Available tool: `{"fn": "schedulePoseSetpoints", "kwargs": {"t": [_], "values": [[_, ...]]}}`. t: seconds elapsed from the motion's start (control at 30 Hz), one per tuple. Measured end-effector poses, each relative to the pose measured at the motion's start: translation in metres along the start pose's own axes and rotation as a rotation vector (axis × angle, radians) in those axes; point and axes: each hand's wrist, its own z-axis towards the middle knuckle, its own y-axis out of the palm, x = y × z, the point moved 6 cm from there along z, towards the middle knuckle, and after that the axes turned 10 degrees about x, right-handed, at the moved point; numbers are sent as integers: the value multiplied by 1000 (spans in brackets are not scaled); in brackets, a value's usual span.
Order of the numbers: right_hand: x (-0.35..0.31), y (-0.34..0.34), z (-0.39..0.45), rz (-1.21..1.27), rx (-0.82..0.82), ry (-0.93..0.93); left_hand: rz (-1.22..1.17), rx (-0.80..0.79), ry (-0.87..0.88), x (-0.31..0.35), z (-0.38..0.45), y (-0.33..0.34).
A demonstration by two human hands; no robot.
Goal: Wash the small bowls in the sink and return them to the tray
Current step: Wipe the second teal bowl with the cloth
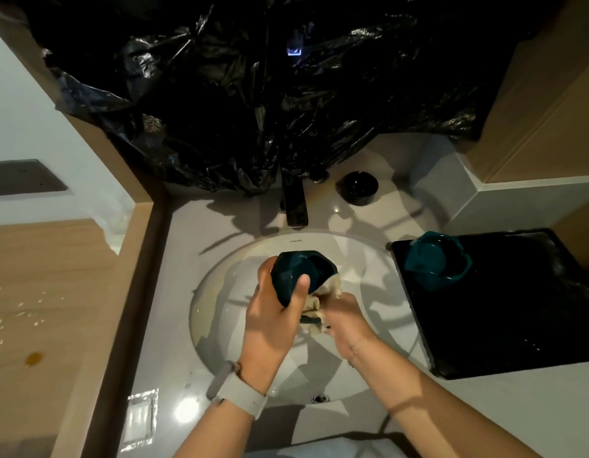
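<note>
Grey counter (pixel 174 292) surrounds a white sink (pixel 220 312); beside it, the black tray (pixel 504 325) keeps another teal bowl (pixel 435 259) within reach. Over the basin, the left hand (pixel 270 325) clamps a small bowl (pixel 299 276) tilted, so the right hand (pixel 346 322), gripping a sponge (pixel 319 309), can scrub it.

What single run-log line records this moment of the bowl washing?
stage: scrubbing | left hand: grips small teal bowl over white sink | right hand: holds beige cloth | black tray: teal bowls

Only a tiny mark on the sink (pixel 220 269) rim — too small to read.
</note>
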Motion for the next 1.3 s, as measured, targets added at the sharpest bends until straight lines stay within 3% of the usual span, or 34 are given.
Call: {"fn": "schedulePoseSetpoints", "kwargs": {"t": [0.1, 0.23, 0.3, 0.4, 0.47, 0.6, 0.67, 0.73, 0.83, 0.97, 1.13, 1.2, 1.3], "values": [[-30, -21, 20, -369, 5, -170, 16, -227, 41, -4, 16, -5], [-73, -30, 24, -888, -181, -323, 433, -451, 673, 20, 24, -6], [-79, -26, 24, -1054, -272, -302, 470, -559, 833, 30, 17, -1], [-73, -22, 25, -1117, -396, -181, 413, -613, 985, 42, 9, 7], [-70, -21, 25, -961, -498, -105, 345, -630, 981, 51, 9, 10], [-62, -27, 31, -406, -551, 2, 233, -574, 781, 55, 14, 12], [-57, -34, 36, -45, -421, 13, 53, -572, 434, 42, 19, 13], [-56, -51, 37, 127, -224, -95, -154, -543, 93, 26, 22, 16], [-59, -76, 36, 34, 48, -391, -371, -479, -276, 6, 19, 24], [-64, -77, 31, -127, 171, -645, -567, -475, -512, -10, 9, 36], [-55, -53, 1, -98, 116, -756, -761, -340, -738, -17, 0, 47], [-47, -43, -10, -266, 138, -816, -766, -309, -766, -17, -3, 52], [-39, -22, -27, -363, -21, -985, -729, -288, -712, -17, -7, 57]]}}
